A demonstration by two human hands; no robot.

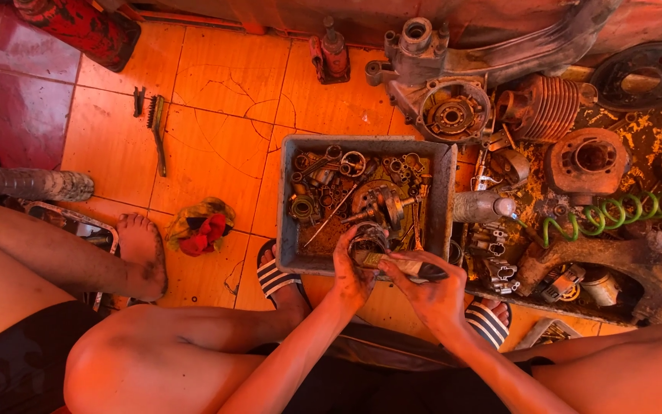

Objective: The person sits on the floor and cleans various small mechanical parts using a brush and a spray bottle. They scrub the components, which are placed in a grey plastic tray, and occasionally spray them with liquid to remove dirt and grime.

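One grey metal tray point(442, 201) of small parts; one green coil spring point(614, 212); one finned cylinder point(547, 106); two striped sandals point(276, 277); one wire brush point(156, 126).

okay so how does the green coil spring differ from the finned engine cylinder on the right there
The green coil spring is bright green, while the finned engine cylinder is dull rusty brown. The spring is a long, open wire coil lying stretched sideways; the cylinder is a short, solid block of stacked fins. Both lie loose among engine parts on the floor, untouched by either hand.

A green coil spring point(622, 211) lies right of the finned cylinder point(544, 106); a wire brush point(156, 130) lies far left.
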